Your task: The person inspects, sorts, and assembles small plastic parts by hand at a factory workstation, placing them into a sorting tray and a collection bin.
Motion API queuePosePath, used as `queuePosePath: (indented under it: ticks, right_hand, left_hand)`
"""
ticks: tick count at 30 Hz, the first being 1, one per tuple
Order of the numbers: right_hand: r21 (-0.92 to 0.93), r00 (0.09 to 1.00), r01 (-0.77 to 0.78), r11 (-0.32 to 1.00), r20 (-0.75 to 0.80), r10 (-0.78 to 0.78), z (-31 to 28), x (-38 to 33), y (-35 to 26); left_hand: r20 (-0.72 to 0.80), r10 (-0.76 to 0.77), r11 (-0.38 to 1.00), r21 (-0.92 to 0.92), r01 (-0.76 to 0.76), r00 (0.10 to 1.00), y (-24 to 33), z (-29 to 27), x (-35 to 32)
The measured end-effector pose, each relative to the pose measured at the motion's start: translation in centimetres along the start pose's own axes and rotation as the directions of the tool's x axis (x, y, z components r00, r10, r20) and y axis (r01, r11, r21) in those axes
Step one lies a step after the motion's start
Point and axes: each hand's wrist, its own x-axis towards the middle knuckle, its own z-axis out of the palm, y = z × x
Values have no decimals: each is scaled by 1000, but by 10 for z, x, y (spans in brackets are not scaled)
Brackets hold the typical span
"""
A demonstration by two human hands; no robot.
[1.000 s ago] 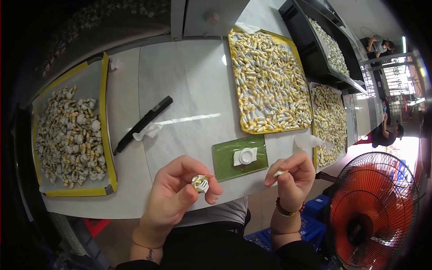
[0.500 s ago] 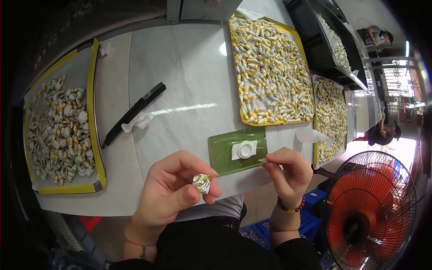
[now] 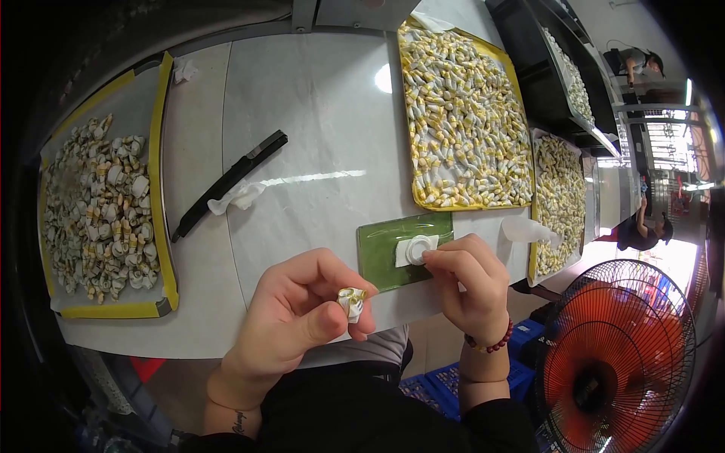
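My left hand (image 3: 298, 313) is closed in a pinch on a small white piece with gold-coloured trim (image 3: 352, 301), held above the table's near edge. To the right, my right hand (image 3: 474, 285) has its thumb and forefinger pressed together at the rim of a small round white dish (image 3: 416, 249). A tiny pale thing seems to sit in that pinch, mostly hidden by the fingertips. The dish stands on a folded white tissue (image 3: 403, 259), which lies on a flat green pad (image 3: 375, 260).
Yellow-edged trays (image 3: 470, 204) of small white-and-gold pieces stand at the far right; another tray (image 3: 155, 151) is at the left. A black stick-like tool (image 3: 234, 181) and crumpled tissue (image 3: 245, 196) lie mid-table. A translucent squeeze bottle (image 3: 521, 229) is right, above an orange fan (image 3: 604, 340).
My right hand has moved left from beside the green pad to the dish's rim. My left hand stays close to its place, with the white-and-gold piece turned slightly.
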Motion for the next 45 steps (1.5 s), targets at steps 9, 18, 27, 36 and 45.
queuePosePath:
  ticks: [9,18,27,36,45]
  right_hand:
    - [357,971,-25,934,-213,108,1,-6,-15]
    - [684,955,85,725,-263,136,25,15,-55]
    - [582,968,107,806,-245,48,26,16,-53]
    - [584,974,100,806,-223,42,21,17,-53]
    - [536,986,100,838,-168,-10,18,22,-56]
  left_hand:
    - [85,-113,989,-90,120,990,-3,1,1]
    - [145,-205,961,-156,227,968,1,1,1]
    - [170,-219,954,-171,248,961,0,0,1]
    - [140,-249,957,-118,266,958,0,1,0]
    - [159,-270,950,-116,290,950,0,2,0]
